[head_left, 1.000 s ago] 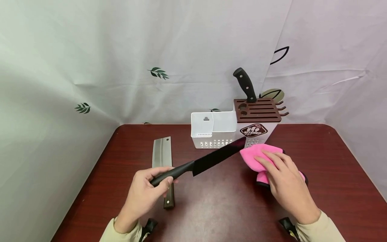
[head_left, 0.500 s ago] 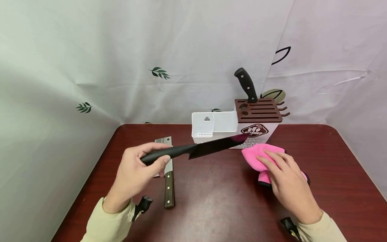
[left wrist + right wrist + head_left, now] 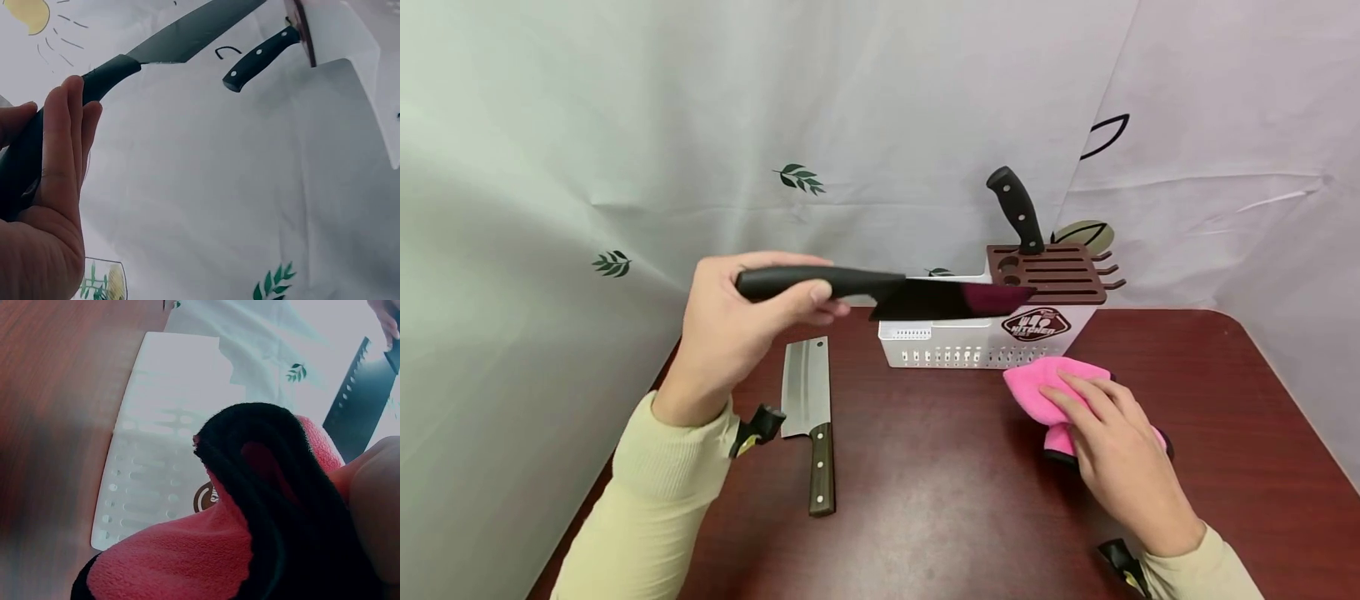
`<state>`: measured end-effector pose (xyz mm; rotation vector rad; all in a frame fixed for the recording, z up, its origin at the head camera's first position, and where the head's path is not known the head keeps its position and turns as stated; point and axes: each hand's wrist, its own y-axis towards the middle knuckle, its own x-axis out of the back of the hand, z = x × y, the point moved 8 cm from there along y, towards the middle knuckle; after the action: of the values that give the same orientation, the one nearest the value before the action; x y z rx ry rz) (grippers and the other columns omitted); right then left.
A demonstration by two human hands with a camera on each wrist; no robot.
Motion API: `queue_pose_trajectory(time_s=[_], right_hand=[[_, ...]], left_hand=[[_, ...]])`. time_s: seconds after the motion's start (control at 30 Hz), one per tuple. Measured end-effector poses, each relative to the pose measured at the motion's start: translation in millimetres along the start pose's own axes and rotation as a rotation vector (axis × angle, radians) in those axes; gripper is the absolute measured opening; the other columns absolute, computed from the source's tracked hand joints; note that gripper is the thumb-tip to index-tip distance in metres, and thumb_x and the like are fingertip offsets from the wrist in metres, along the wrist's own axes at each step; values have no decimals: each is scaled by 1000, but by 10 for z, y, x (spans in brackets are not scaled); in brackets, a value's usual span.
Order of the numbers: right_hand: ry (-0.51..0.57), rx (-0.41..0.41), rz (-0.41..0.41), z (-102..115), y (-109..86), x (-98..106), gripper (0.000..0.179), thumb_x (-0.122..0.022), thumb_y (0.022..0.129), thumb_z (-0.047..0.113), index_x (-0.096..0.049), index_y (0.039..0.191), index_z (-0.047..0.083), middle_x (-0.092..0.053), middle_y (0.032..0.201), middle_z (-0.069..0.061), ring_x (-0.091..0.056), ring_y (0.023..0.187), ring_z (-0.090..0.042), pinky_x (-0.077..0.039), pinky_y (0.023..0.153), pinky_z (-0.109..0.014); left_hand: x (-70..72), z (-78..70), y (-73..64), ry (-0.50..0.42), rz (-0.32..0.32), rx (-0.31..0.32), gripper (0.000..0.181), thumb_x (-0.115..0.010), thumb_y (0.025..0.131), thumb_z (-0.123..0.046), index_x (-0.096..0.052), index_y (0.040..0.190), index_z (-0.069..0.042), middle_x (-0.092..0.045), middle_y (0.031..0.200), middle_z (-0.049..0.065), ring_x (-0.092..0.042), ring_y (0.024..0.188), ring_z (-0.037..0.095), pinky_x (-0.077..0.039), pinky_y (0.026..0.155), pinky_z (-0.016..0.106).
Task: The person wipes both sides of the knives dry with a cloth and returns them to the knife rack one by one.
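My left hand [image 3: 722, 333] grips a black kitchen knife [image 3: 936, 298] by its handle, thumb on the near side. The knife is raised and nearly level, its blade pointing right across the front of a white knife holder [image 3: 1037, 346] in the head view. In the left wrist view, the handle [image 3: 112, 75] lies between thumb and straight fingers. My right hand [image 3: 1123, 467] holds a folded pink cloth [image 3: 1037, 392] with black edging, in front of the holder's right end. The right wrist view shows the cloth's folds [image 3: 187, 550] close up; most of that hand is hidden there.
A cleaver [image 3: 808, 387] with a wooden handle lies on the dark red table [image 3: 925, 517] at the left. Another black-handled knife [image 3: 1018, 212] stands in the holder's brown slotted top [image 3: 1067, 287]. Hooks [image 3: 1108, 271] stick out at its right side. A pale curtain [image 3: 700, 125] hangs behind.
My left hand has lifted the knife up and slightly left, turning the blade from slanting upward to nearly level. The cleaver is now uncovered. The right hand and cloth stay almost still.
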<state>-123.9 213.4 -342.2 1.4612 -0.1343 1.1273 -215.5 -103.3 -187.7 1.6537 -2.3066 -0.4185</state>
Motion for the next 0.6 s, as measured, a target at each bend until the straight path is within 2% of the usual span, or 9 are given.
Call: queue_pose_trajectory(time_s=[0.2,0.43,0.6], right_hand=[[-9,-12,10,-15,-3,0,49,-31,110,35,-68,124,7,-64,122,-15,-52,113,-43,-22,115,-26],[-9,-15,13,-20,-5,-6,49,-31,110,36,-68,124,7,-65,122,-15,-52,112,-43,-22,115,-26],[-7,-12,17,-23,-7,-15,49,-31,110,36,-68,124,7,-65,122,-15,-52,112,-43,-23,114,-27]], left_hand=[[-100,-49,334,-4,9,-62,20,-77,85,-2,-74,103,8,-73,89,23,-73,75,35,-58,76,46],[-226,-35,696,6,32,-78,18,-77,84,-3,-75,100,7,-73,90,22,-73,76,34,-58,77,44],[-323,4,882,36,63,-64,16,-76,85,-5,-76,98,5,-73,88,22,-73,77,34,-58,78,43]])
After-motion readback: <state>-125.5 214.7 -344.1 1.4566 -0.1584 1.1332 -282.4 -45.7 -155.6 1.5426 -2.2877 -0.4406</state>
